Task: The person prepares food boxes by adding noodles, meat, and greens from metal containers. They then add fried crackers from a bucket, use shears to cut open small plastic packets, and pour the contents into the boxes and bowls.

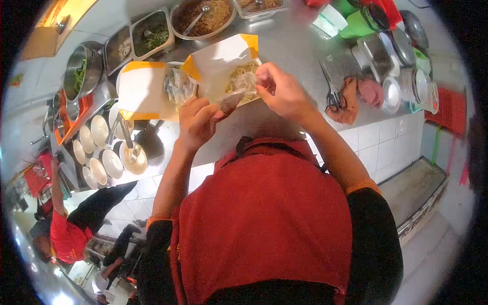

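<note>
Over an open white-and-yellow takeaway box (216, 58) I hold a small clear plastic bag (246, 83) with dark reddish sauce in its lower end. My right hand (284, 94) pinches the bag's upper end. The sauce end is between the fingers of my left hand (197, 122), which are closed on it. Noodles (248, 70) lie in that box, partly behind the bag. Just left stands a second open takeaway box (142, 91), with another clear plastic bag (179, 85) inside; its contents are hard to make out.
Behind the boxes are metal trays of food (152, 34) and a large bowl of minced food (203, 18). Several small bowls (112, 163) stand at left. Scissors (335, 96) and a brown cloth (345, 113) lie at right, near stacked containers (376, 56). Co-workers (71, 234) are at lower left.
</note>
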### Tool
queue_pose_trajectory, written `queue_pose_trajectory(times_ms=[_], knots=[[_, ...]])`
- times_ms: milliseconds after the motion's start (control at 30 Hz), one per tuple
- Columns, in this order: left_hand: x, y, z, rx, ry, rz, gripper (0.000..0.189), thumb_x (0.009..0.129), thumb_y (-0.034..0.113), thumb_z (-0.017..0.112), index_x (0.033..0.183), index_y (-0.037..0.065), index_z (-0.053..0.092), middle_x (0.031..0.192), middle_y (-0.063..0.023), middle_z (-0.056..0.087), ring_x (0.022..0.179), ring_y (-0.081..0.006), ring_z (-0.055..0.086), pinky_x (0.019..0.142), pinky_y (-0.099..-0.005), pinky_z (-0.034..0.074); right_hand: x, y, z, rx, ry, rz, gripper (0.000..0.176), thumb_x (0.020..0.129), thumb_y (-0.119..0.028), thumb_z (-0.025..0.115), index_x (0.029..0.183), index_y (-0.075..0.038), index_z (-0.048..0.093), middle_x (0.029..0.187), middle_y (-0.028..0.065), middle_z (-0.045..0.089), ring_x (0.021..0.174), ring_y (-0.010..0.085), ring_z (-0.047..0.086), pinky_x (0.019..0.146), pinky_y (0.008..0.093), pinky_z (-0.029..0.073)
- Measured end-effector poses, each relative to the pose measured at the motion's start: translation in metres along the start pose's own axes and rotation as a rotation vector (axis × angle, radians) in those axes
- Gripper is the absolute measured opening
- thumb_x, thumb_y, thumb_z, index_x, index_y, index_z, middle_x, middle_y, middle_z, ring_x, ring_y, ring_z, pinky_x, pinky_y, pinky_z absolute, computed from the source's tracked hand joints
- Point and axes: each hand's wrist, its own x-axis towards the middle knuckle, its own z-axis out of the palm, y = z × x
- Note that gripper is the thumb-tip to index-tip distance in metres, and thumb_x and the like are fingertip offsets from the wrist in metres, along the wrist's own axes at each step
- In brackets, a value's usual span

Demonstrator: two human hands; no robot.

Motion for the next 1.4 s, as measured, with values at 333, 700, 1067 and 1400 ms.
queue_pose_trajectory(times_ms=[333, 700, 1067, 1400], knots=[[-0.001, -0.003, 0.001, 0.005, -0.123, -0.059, 0.016, 0.081, 0.015, 0.070, 0.079, 0.007, 0.056, 0.062, -0.0076, 0.047, 0.053, -0.0275, 0.047, 0.050, -0.0383, 0.035, -0.003, 0.016, 0.005, 0.039, -0.033, -0.050, 0.019, 0.085, -0.004, 0.066, 0.102, -0.001, 0.057, 0.091, 0.0114, 0.068, 0.080, 0.0198, 0.068, 0.075, 0.0302, 0.056], [-0.004, 0.008, -0.012, 0.078, -0.093, -0.108, 0.017, 0.080, 0.014, 0.071, 0.078, 0.007, 0.056, 0.060, -0.0071, 0.046, 0.053, -0.0266, 0.045, 0.049, -0.0380, 0.035, -0.007, -0.010, 0.011, 0.124, 0.011, -0.154, 0.017, 0.083, -0.002, 0.066, 0.097, -0.002, 0.056, 0.083, 0.0116, 0.067, 0.074, 0.0226, 0.069, 0.069, 0.0325, 0.055], [-0.037, 0.015, -0.050, 0.123, 0.059, -0.152, 0.016, 0.084, 0.014, 0.068, 0.078, 0.006, 0.055, 0.058, -0.0065, 0.044, 0.050, -0.0247, 0.043, 0.047, -0.0361, 0.033, 0.004, -0.032, 0.049, 0.234, -0.156, -0.125, 0.017, 0.084, -0.001, 0.065, 0.099, -0.001, 0.056, 0.087, 0.0118, 0.068, 0.079, 0.0199, 0.070, 0.073, 0.0311, 0.056], [-0.067, 0.016, -0.094, 0.179, -0.037, -0.231, 0.014, 0.089, 0.010, 0.063, 0.079, 0.003, 0.055, 0.065, -0.0117, 0.054, 0.056, -0.0287, 0.053, 0.050, -0.0378, 0.041, 0.006, -0.044, 0.093, 0.238, -0.198, -0.175, 0.017, 0.084, -0.002, 0.066, 0.098, 0.000, 0.057, 0.085, 0.0120, 0.068, 0.077, 0.0211, 0.070, 0.072, 0.0321, 0.056]])
